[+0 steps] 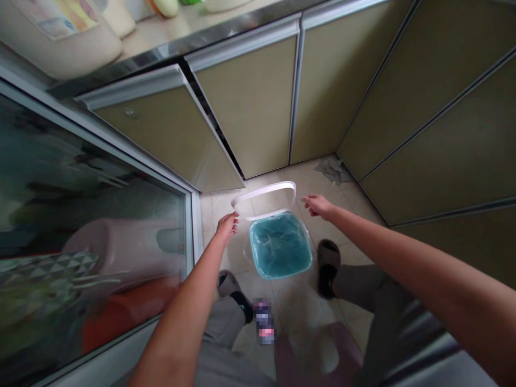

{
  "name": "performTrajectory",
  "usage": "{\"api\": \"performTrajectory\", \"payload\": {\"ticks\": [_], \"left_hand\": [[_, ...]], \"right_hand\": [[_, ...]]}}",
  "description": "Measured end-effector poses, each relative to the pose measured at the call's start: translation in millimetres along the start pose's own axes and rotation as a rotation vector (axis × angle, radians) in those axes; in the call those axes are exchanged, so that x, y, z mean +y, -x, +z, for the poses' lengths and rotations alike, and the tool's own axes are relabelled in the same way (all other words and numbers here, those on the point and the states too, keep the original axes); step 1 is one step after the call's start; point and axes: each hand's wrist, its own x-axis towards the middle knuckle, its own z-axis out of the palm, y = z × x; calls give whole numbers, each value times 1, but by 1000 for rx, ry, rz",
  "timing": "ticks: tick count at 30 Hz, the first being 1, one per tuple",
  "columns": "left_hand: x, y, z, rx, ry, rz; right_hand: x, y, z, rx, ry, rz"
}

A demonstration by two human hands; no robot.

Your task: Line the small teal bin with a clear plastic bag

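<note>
Between my feet stands a trash bin lined with a teal plastic bag [281,244]. A white ring-shaped rim [264,189] is tipped up at the bin's far side. My left hand [228,224] is just beside the left end of the rim, fingers loosely bent; whether it touches the rim is hard to see. To the right of the rim, my right hand [317,205] hangs in the air with its index finger stretched forward and the other fingers curled. Nothing shows in either hand.
Cabinet doors [245,107] run along the far side; the left door [161,134] is ajar. A glass door [92,215] is at left. A grey cloth [334,169] lies in the corner. A small stool [342,349] and a blurred-out patterned item [264,321] are near my legs.
</note>
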Motion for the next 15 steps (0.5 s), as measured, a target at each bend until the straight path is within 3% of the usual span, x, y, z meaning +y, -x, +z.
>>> {"api": "performTrajectory", "payload": {"ticks": [5, 10, 15], "left_hand": [[21, 45, -5, -131, 117, -85], [14, 73, -2, -147, 137, -50], [15, 83, 3, -130, 207, -6]], "right_hand": [[-31, 41, -9, -177, -203, -42], [-20, 69, -7, -201, -271, -25], [-21, 79, -3, -202, -269, -122]]}}
